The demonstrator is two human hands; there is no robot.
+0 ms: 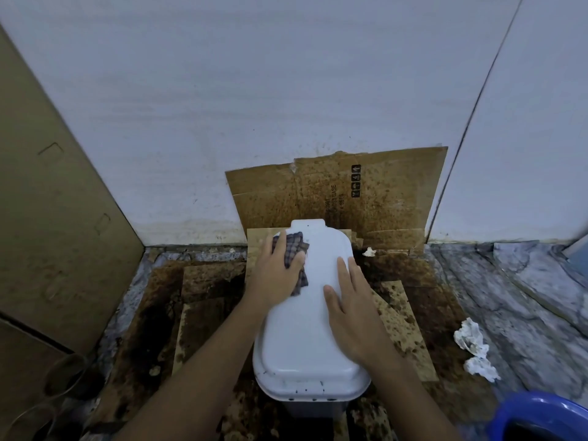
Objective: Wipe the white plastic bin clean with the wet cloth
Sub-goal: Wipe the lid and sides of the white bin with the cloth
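Wiping: you are pressing the checked cloth (294, 248) onto the far left part of the white bin (305, 374) lid (302, 329) with your left hand (278, 272).
Left hand: lying spread over the cloth, fingers fairly straight, thumb on the fabric, not curling round it.
Right hand: your right hand (353, 310) is resting flat on the lid's right side, fingers straight, holding nothing.
Bin: standing mid-scene with the lid closed, sitting on stained floor cardboard (203, 281); dark specks are showing along its near rim.
Far side: a stained cardboard sheet (375, 192) is leaning on the wall just behind the bin.
Right: crumpled tissues (471, 340) are lying on the marble floor (515, 281), well apart from the bin; a blue tub (541, 415) is showing at the near right corner.
Left: a brown carton (47, 218) is standing against the wall.
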